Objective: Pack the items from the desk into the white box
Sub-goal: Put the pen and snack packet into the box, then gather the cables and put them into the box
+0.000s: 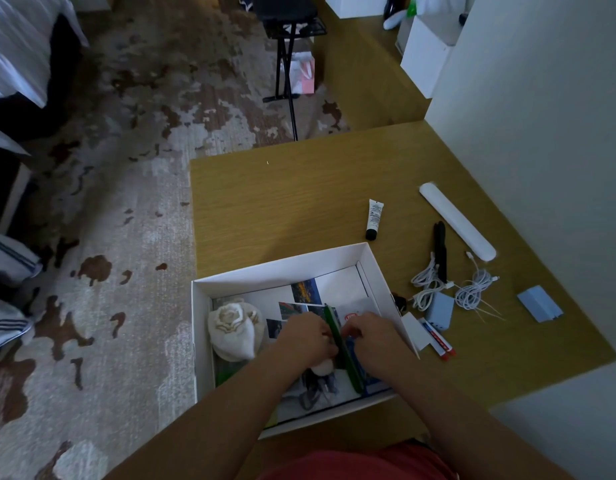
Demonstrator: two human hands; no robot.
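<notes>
**Thin green item gripped by both hands inside the white box**

At lower centre of the frame, the white box [282, 271] was seen open on the desk [299, 195]. Inside it a thin green item [344, 358], stood on edge, was pinched from both sides: the left hand [305, 336] was curled against it, and the right hand [370, 336] was closed on it too. A rolled cream cloth [235, 329] was lodged in the box's left part, over printed sheets [337, 285]. At right, a tube [374, 219], a white case [457, 221], coiled cables [473, 289] and markers [438, 337] were seen lying on the desk.
</notes>
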